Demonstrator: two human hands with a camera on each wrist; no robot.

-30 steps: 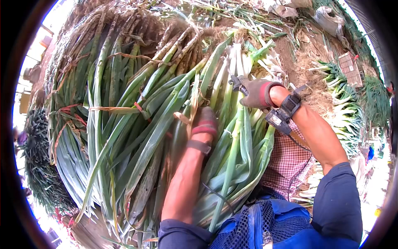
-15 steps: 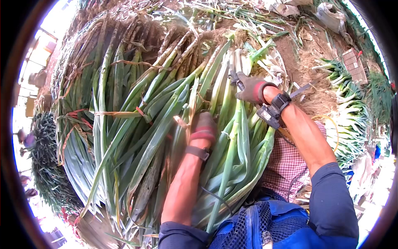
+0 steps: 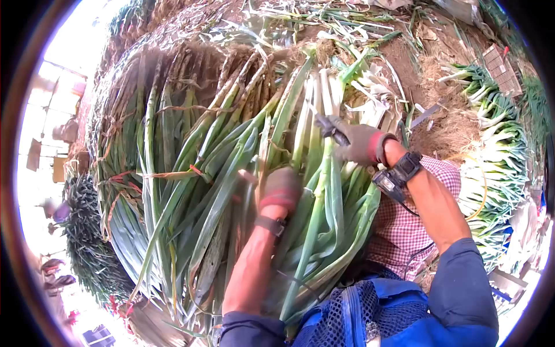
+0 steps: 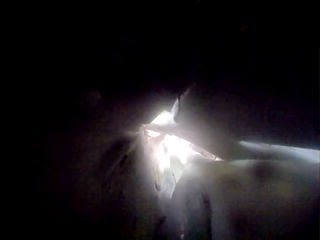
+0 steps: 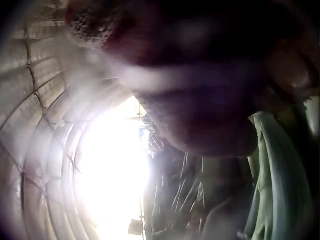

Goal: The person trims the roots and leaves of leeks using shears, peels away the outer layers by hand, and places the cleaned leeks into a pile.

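Observation:
My gloved right hand (image 3: 359, 143) holds a dark-handled tool (image 3: 333, 129) with a thin pointed tip, over the pale stems of several leeks (image 3: 315, 110). In the right wrist view the glove (image 5: 200, 115) fills the top, with green leek leaves (image 5: 280, 180) at its right. The gloved left hand (image 3: 281, 186) lies lower down among leek leaves, its bare thumb (image 3: 248, 177) stretched out to the left. Leaves hide its fingertips, so I cannot tell whether they grip a stem. The left wrist view is almost black, with a bright gap (image 4: 172, 150) between leaves.
A large heap of untrimmed leeks (image 3: 173, 139), tied in places with strips, covers the left side. To the right lie a heap of stripped roots (image 3: 448, 127) and a row of pale-stemmed leeks (image 3: 503, 144). Leaf scraps (image 3: 329, 23) litter the ground behind. Checked cloth (image 3: 404, 231) covers the lap.
The left hand has shifted slightly down, and blurs now. The right hand, still holding the tool, has moved a little down and right. The head view has turned slightly.

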